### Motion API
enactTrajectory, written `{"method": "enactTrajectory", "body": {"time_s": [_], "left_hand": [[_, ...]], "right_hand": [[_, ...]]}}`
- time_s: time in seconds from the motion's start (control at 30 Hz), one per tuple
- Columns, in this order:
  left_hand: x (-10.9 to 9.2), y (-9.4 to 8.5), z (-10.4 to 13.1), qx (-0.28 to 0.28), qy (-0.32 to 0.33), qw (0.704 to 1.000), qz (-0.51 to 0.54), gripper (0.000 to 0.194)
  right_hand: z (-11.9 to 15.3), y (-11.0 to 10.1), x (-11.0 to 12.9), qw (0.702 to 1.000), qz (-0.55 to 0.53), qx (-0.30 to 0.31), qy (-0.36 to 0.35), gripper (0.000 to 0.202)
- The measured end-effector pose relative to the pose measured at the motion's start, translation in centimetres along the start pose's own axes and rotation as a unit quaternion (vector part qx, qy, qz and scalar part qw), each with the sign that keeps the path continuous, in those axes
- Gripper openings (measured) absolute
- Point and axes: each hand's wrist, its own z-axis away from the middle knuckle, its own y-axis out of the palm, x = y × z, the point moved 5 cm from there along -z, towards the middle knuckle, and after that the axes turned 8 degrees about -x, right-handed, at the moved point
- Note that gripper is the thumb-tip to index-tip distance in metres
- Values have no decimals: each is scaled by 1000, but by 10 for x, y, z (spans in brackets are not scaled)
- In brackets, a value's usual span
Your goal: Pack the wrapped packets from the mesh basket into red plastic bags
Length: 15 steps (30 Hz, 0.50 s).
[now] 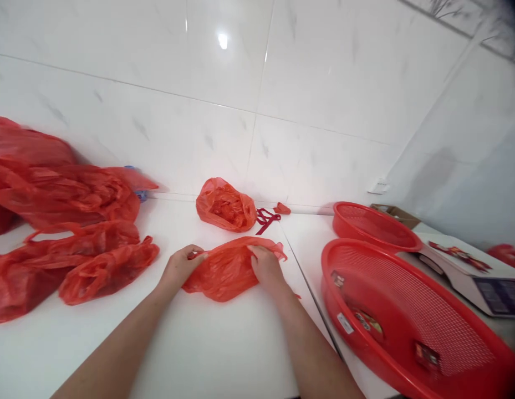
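A thin red plastic bag [228, 271] lies crumpled on the white table in front of me, between both hands. My left hand [184, 267] pinches its left edge, the thumb and fingers closed on the film. My right hand [264, 265] grips the bag near its right end, where loose handle ends stick out. Behind it, near the wall, sits another red bag [224, 205], bunched up with its mouth open. Beside that one lie a dark red ribbon [266, 220] and a small red scrap [282, 208].
Several red plastic bags [66, 194] are heaped at the left. On the right stands a large red basket [390, 316] with a few small packets inside. A smaller red basket [376, 224], a weighing scale [473, 266] and a cardboard box [394, 215] are behind it. A tiled wall [166, 111] borders the table.
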Motion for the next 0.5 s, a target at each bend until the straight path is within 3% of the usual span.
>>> {"method": "enactTrajectory", "body": {"time_s": [0.13, 0.27, 0.4, 0.5], "left_hand": [[8, 2, -6, 25, -25, 995, 93, 41], [13, 1, -11, 48, -31, 983, 173, 46], [17, 0, -13, 60, -63, 964, 251, 50], [20, 1, -14, 73, -91, 943, 313, 50]], "right_hand": [[16, -31, 44, 996, -9, -66, -65, 34], [53, -89, 79, 981, 16, -169, -96, 29], [98, -163, 73, 947, 94, -298, -78, 24], [127, -203, 46, 921, 213, -325, -17, 28]]}}
